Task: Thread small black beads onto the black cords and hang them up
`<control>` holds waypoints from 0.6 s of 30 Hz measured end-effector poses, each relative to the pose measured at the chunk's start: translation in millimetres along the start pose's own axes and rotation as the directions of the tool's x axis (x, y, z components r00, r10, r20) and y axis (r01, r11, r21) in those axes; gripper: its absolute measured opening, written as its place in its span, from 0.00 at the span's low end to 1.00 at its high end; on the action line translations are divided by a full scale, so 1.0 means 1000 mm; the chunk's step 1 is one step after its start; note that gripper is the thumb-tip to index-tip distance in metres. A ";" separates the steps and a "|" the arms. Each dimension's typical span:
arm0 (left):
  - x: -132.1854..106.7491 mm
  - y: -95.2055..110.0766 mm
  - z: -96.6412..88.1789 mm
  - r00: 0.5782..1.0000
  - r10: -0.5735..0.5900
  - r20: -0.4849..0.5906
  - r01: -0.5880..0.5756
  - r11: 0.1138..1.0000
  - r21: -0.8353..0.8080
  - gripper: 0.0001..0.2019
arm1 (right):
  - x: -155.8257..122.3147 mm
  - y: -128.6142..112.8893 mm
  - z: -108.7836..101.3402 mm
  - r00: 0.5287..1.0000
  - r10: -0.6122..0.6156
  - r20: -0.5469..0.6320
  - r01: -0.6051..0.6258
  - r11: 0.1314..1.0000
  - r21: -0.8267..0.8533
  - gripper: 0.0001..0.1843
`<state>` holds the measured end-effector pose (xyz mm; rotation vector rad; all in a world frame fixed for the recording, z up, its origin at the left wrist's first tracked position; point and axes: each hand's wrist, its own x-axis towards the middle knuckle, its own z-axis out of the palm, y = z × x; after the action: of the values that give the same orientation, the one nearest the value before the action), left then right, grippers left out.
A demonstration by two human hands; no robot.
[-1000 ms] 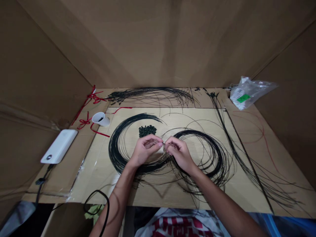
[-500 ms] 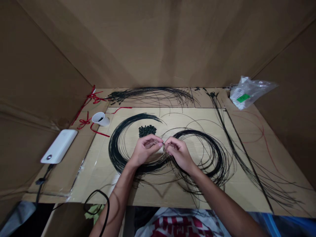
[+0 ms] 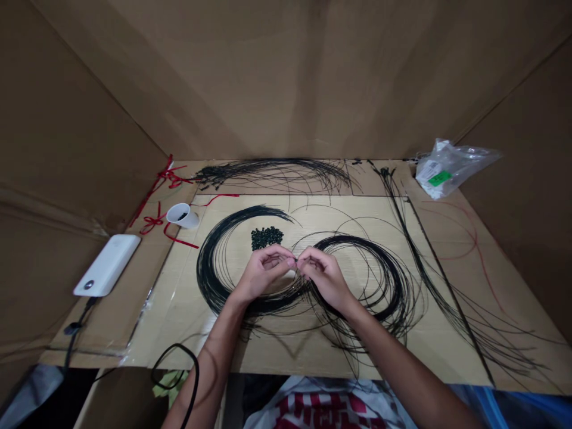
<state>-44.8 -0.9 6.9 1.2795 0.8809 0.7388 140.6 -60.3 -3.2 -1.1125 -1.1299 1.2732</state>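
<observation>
My left hand and my right hand meet fingertip to fingertip over the middle of the board, both pinched closed. Between them is a tiny dark piece, too small to name; a thin black wire seems to run from it. Just beyond my left hand lies a pile of small dark green-black pieces. A coil of dark wires curves round on the left, partly under my left forearm. Beneath and beyond my right hand spreads a second coil of black wires, with loose ends straying outward.
A bundle of black wires lies along the back, another down the right. At left are a white paper cup, red ribbon and a white power bank with a cable. A clear plastic bag sits back right. Cardboard walls surround the board.
My hands stay almost in place, fingertips together. The right fingers have shifted very slightly towards the left ones; the wires and other things lie as before.
</observation>
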 end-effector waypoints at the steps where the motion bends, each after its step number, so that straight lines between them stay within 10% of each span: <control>1: 0.000 0.000 0.000 1.000 0.008 -0.010 -0.007 1.000 0.007 0.17 | 0.000 0.000 -0.001 1.000 0.003 0.012 -0.003 1.000 0.000 0.08; 18: 0.002 -0.007 -0.002 0.977 0.079 -0.200 -0.071 0.996 0.047 0.14 | 0.002 0.001 -0.004 0.999 0.045 0.021 -0.045 0.998 -0.033 0.11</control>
<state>-45.5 0.4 0.1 1.2936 1.0188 0.9268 144.2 -58.2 -5.0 -1.1563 -1.1511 1.3090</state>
